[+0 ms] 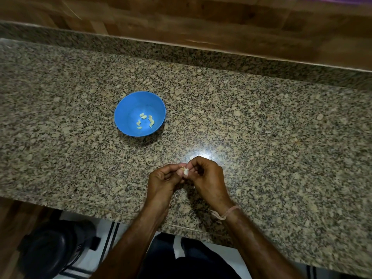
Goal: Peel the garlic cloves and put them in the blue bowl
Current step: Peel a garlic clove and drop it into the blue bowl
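Note:
A blue bowl [128, 109] stands on the speckled granite counter [261, 137], left of centre, with several peeled garlic cloves [146, 121] lying in its bottom. Nearer the front edge, my left hand [164, 180] and my right hand [209, 178] meet fingertip to fingertip. Between them they pinch a small whitish garlic clove [185, 171] with papery skin on it. Most of the clove is hidden by the fingers. The hands are below and to the right of the bowl, apart from it.
A wooden wall panel [201, 21] runs behind the counter's raised back ledge. Below the counter's front edge, a black bin-like object [52, 250] sits on a white tiled floor at the lower left. A thread band circles my right wrist [227, 213].

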Tool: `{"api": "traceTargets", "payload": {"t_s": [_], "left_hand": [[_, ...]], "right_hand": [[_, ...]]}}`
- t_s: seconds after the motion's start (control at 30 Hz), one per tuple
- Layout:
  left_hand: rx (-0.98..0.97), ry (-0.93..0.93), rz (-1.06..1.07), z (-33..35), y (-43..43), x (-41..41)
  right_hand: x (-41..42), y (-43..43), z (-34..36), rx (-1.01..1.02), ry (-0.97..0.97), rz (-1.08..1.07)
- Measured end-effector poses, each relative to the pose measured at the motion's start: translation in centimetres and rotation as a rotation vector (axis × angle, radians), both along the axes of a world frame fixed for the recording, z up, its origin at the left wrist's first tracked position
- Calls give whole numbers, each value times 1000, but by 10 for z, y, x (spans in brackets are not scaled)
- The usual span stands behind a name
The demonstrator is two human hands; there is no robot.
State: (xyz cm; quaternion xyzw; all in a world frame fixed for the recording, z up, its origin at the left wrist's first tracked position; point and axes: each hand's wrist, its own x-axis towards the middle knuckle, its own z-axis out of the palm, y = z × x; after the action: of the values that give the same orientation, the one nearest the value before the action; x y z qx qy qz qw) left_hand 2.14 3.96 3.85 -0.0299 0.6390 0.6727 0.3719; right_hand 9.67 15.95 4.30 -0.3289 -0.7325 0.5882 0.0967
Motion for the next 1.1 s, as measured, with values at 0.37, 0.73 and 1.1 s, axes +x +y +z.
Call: {"api": "traceTargets", "payload": {"t_s": [0.37, 0.73, 1.1], "left_hand": [[-227, 94, 164, -18, 10, -4], [-579, 848, -142, -30, 1, -39], [-757, 1028, -316, -51, -47, -7]], "right_hand": [[-20, -21, -20, 95, -135, -92], [-1, -17, -43, 158, -131, -71], [-1, -33, -40, 399, -327, -5]]}}
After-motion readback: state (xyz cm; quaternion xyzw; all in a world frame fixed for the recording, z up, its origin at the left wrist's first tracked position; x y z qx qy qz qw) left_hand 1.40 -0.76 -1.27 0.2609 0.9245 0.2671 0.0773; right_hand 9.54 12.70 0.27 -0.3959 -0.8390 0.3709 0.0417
